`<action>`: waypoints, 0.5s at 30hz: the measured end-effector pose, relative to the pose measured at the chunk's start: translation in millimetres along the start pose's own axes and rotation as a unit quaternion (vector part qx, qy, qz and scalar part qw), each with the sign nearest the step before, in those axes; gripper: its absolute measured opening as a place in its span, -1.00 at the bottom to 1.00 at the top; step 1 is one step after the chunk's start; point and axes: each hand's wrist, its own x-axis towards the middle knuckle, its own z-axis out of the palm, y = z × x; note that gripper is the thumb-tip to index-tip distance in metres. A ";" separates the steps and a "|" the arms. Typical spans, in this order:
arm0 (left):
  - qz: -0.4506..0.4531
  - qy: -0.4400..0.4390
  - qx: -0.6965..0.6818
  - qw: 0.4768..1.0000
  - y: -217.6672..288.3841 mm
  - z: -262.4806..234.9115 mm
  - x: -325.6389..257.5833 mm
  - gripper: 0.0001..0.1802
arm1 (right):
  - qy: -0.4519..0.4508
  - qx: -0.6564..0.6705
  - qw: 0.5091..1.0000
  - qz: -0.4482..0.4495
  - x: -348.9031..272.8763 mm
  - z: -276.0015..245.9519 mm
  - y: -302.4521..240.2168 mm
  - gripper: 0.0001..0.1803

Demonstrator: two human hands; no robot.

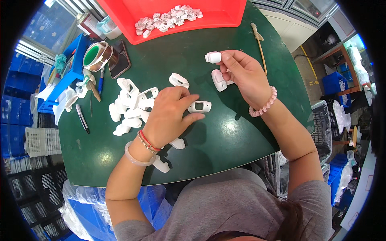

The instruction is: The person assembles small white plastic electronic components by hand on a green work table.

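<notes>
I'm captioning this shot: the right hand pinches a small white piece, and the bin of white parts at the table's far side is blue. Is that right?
Not quite: the bin of white parts is red, as the head view shows; the right hand does pinch a small white piece.

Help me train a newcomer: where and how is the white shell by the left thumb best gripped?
Likely by its two long edges, coming from the left: the white shell lies lengthwise left to right, narrow from near to far, its window facing up, and the left hand has thumb and forefinger parted toward those edges.
</notes>
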 end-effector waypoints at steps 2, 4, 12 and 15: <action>-0.018 0.074 -0.029 0.997 5.2 -2.2 3.5 -0.59 | -0.023 0.012 1.000 -0.005 -1.7 4.1 2.4 -0.74; -0.073 0.107 -0.138 0.982 2.9 -4.1 4.5 -0.60 | -0.059 -0.004 0.998 0.000 -8.3 7.5 1.8 -0.74; -0.222 0.076 -0.538 0.810 3.3 -12.0 -1.5 -0.73 | -0.167 -0.061 0.982 -0.063 -19.8 18.3 8.1 -0.79; -0.231 0.079 -0.528 0.813 2.8 -12.7 -1.2 -0.74 | -0.141 -0.141 0.968 -0.154 -14.2 14.8 7.4 -0.80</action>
